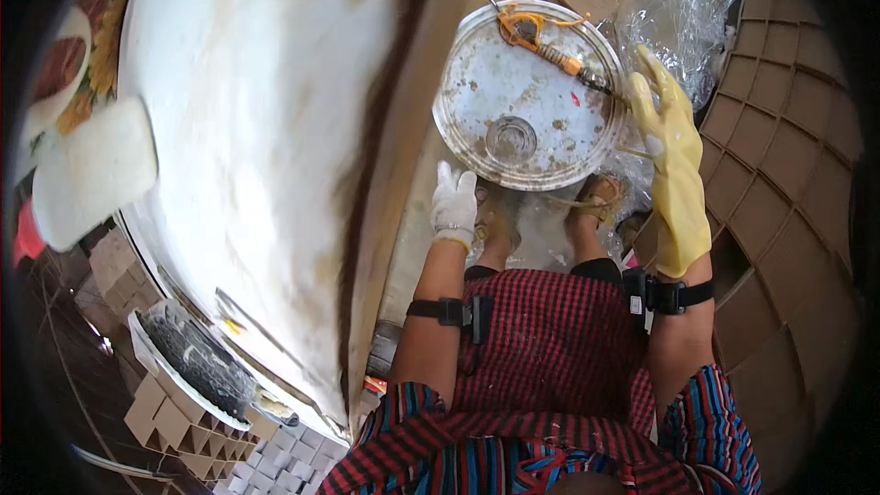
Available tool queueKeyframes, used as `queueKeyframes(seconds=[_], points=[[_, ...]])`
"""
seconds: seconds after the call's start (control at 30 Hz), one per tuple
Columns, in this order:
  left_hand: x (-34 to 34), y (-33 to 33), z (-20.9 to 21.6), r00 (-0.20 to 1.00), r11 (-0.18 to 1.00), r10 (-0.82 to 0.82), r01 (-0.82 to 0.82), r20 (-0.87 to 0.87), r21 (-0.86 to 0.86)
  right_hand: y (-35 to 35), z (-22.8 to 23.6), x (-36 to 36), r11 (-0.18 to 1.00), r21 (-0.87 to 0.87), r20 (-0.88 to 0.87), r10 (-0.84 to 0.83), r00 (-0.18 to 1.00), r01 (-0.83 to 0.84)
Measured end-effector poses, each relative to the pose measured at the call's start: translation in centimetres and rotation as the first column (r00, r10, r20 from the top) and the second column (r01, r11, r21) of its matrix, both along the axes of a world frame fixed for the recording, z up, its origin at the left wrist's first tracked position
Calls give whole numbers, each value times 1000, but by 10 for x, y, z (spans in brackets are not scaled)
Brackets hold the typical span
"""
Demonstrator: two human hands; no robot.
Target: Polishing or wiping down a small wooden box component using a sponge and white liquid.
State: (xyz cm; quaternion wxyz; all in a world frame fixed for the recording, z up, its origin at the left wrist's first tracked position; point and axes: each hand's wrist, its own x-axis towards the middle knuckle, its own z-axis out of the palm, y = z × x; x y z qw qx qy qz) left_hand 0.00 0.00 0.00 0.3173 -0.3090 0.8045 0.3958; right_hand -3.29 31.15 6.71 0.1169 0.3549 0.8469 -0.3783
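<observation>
My left hand (454,203), in a white knit glove, hovers at the near left of a round white bucket lid (490,82), its fingers apart and nothing visible in them. To the right of the lid is my right hand (676,151) in a long yellow rubber glove, fingers stretched forward and apart. Across the lid's far right part lies an orange-handled tool (559,57) with a bent metal hook at one end. Its dark other end reaches close to the yellow glove; whether they touch, I cannot tell. A clear round disc (511,139) sits on the stained lid.
A large white-topped table (247,128) with a worn edge fills the left. Crumpled clear plastic film (674,14) lies beyond my right hand, beside brown cardboard dividers (779,110). At lower left are a white container with dark contents (197,357) and stacked cardboard pieces (174,422).
</observation>
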Motion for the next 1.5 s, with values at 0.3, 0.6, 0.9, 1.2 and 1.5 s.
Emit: queueKeyframes(seconds=[0.3, 0.6, 0.9, 1.2, 1.5], points=[[100, -75, 71, 912, 902, 208, -319, 353, 292, -56, 116, 60, 912, -406, -180, -144, 973, 60], [130, -71, 122, 894, 886, -407, 436, -186, 159, -98, 219, 100, 840, -523, 16, -159, 987, 144], [137, -97, 216, 990, 915, -139, 140, -30, 379, -156, 240, 78, 800, -509, 185, 462, 867, -318], [214, -168, 309, 948, 948, -318, 317, 18, 25, -214, 308, 75, 595, -290, 281, 802, 527, -750], [351, -270, 312, 1000, 992, 5, -2, 26, -129, -302, 291, 135, 227, -343, 204, 965, 164, -911]])
